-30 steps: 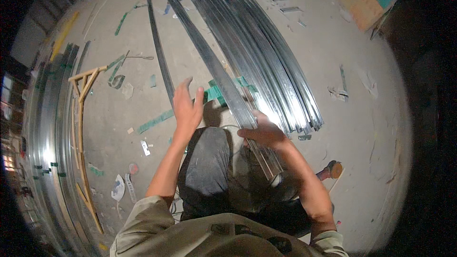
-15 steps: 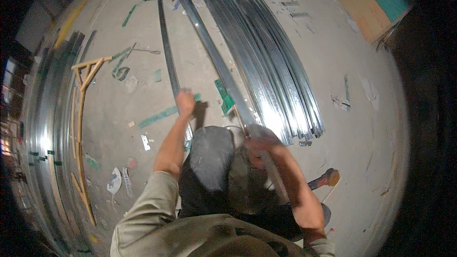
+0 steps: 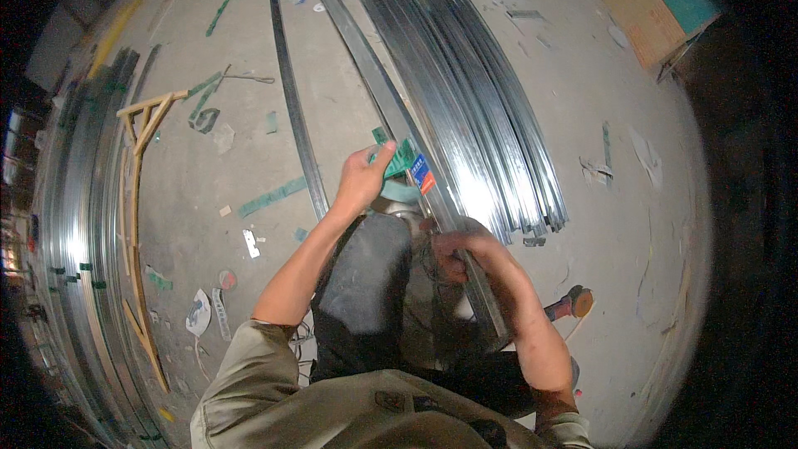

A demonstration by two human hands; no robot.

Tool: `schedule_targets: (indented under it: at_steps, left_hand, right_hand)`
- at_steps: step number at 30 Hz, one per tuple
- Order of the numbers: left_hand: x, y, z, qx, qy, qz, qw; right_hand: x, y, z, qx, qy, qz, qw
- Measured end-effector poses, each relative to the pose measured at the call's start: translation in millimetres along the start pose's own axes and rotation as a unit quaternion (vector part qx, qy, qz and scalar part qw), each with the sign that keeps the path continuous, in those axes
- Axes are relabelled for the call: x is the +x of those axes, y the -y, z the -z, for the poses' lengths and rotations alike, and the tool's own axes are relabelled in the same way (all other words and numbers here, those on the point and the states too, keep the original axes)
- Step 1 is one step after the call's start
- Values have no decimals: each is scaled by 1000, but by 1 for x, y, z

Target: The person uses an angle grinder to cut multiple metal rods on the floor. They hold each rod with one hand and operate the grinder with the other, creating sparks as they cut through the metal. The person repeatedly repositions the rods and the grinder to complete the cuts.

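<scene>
From where I stand, a person in an olive shirt is bent over a long metal profile (image 3: 357, 50), which runs away across the floor (image 3: 573, 100), its near end beside the right forearm and over the dark trousers (image 3: 362, 283). The left hand (image 3: 363, 176) is closed in a pinch, thumb uppermost, on a green strip (image 3: 399, 160) at the profile's left edge. Just beside the strip, a blue and orange label (image 3: 421, 173) shows on the profile. The right hand (image 3: 467, 248) lies across the profile nearer the body, fingers bent; it is blurred, and I cannot tell how far it is closed or whether it grips the metal.

Right of the profile lies a broad stack of similar profiles (image 3: 465, 108), their near ends slightly uneven. To the left, a single narrow profile (image 3: 291, 100) lies apart. Farther left stands or lies a wooden frame (image 3: 136, 199), which of the two I cannot tell, near a banded bundle of metal lengths (image 3: 75, 216). A hand tool (image 3: 562, 308) with a round brown disc rests on the floor at right. Scraps of green tape (image 3: 273, 197) are scattered about.
</scene>
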State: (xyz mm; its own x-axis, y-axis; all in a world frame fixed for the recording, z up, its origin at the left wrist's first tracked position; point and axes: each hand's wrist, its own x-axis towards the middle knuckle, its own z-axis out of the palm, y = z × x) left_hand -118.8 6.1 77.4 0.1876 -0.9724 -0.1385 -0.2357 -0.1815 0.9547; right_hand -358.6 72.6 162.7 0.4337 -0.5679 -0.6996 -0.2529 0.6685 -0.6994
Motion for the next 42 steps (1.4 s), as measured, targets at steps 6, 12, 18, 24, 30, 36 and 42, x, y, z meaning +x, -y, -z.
schedule_targets:
  at_steps: [6,12,18,24,30,36,42]
  left_hand:
    - [-64,-48,3,95,86,-203,971]
    - [-95,-12,90,100,-52,-157,981]
    - [-65,118,226,544,-111,-137,820]
    - [-84,167,257,438,-105,189,872]
    - [-97,202,236,701,-118,-56,702]
    - [-85,191,205,513,-60,-50,855]
    - [-62,92,117,235,-53,13,971]
  right_hand:
    - [54,-33,16,-162,-140,83,973]
    - [76,-48,45,-252,-163,23,954]
    - [80,-64,35,-190,-104,59,974]
    - [77,-64,37,-257,-133,89,953]
    - [86,-93,30,-237,-145,67,958]
    - [146,-175,31,-305,-153,129,931]
    - [164,-230,30,-218,-146,157,952]
